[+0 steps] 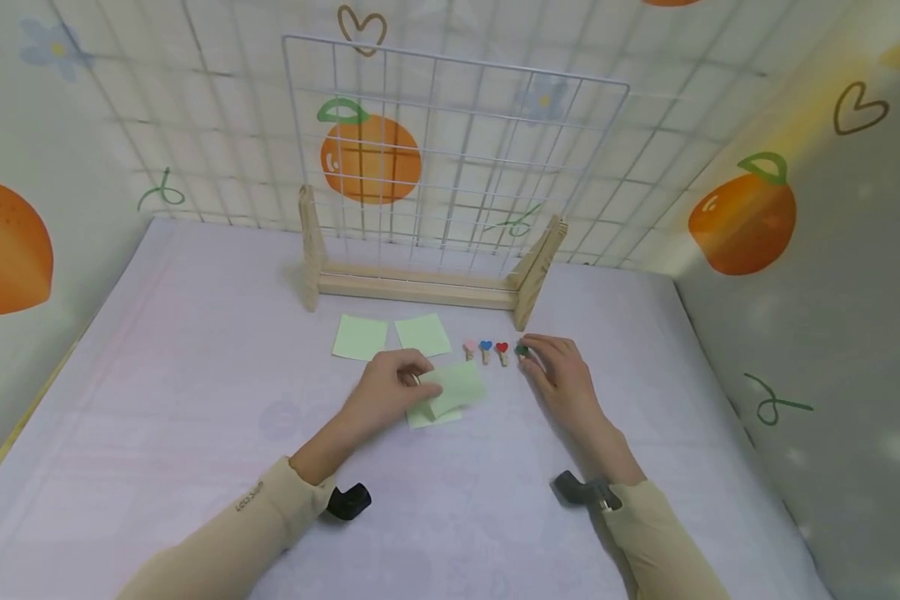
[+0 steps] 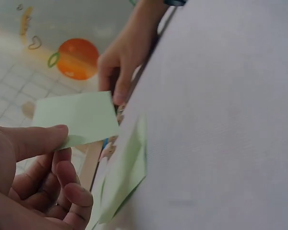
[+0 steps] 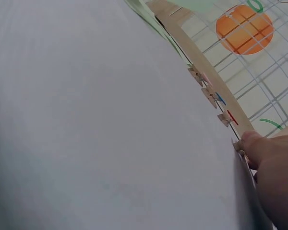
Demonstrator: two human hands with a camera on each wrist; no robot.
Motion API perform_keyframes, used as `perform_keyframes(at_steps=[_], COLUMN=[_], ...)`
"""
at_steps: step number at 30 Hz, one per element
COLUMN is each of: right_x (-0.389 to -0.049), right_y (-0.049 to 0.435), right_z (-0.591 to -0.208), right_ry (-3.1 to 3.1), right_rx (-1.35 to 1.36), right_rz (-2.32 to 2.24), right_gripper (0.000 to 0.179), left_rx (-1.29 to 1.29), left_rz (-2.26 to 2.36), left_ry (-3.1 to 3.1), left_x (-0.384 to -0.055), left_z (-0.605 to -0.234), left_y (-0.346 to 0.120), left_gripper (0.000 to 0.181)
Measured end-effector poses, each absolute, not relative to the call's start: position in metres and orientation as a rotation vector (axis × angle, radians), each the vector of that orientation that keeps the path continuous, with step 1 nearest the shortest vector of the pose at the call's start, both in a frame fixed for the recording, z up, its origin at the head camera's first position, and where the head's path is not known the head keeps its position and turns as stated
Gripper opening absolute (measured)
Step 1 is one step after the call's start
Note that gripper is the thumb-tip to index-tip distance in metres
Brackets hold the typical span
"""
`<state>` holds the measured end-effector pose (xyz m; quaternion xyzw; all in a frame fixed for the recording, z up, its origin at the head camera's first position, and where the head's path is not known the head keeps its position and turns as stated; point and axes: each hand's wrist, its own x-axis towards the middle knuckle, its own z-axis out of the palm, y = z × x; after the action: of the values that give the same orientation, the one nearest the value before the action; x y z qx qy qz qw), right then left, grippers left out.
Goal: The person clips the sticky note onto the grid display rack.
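My left hand (image 1: 388,385) pinches a light green sticky note (image 1: 459,387) between thumb and fingers, raised over another green note (image 1: 423,417) on the table. In the left wrist view the held note (image 2: 81,115) is seen broadside under the thumb. My right hand (image 1: 566,372) has thumb and fingertips around a mini clothespin with a dark green heart (image 1: 522,351), partly hidden by the fingers. Left of it lie mini clothespins with a red heart (image 1: 502,348), a blue heart (image 1: 486,347) and a pink heart (image 1: 470,347). The right wrist view shows the pinched clothespin (image 3: 239,147) at the fingertips.
Two more green notes, one on the left (image 1: 361,337) and one on the right (image 1: 423,334), lie behind my left hand. A white wire grid (image 1: 450,150) stands in a wooden base (image 1: 420,289) toward the back. Patterned cloth walls surround the table (image 1: 195,358).
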<state>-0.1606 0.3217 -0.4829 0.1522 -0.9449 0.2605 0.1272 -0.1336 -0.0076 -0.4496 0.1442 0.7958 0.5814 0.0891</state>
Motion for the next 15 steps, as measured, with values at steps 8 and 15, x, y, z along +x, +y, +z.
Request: perform_keyframes(at_steps=[8, 15], right_x=[-0.158, -0.155], right_y=[0.322, 0.321], right_z=[-0.483, -0.481], right_ry=[-2.722, -2.594], right_rx=[0.434, 0.450], right_rz=[0.820, 0.894], right_gripper=[0.036, 0.026], left_rx=[0.395, 0.282], left_rz=[1.814, 1.886], left_ry=[2.347, 2.351], left_x=[-0.143, -0.150], left_z=[-0.436, -0.426], left_y=[-0.032, -0.054], left_gripper=[0.011, 0.013])
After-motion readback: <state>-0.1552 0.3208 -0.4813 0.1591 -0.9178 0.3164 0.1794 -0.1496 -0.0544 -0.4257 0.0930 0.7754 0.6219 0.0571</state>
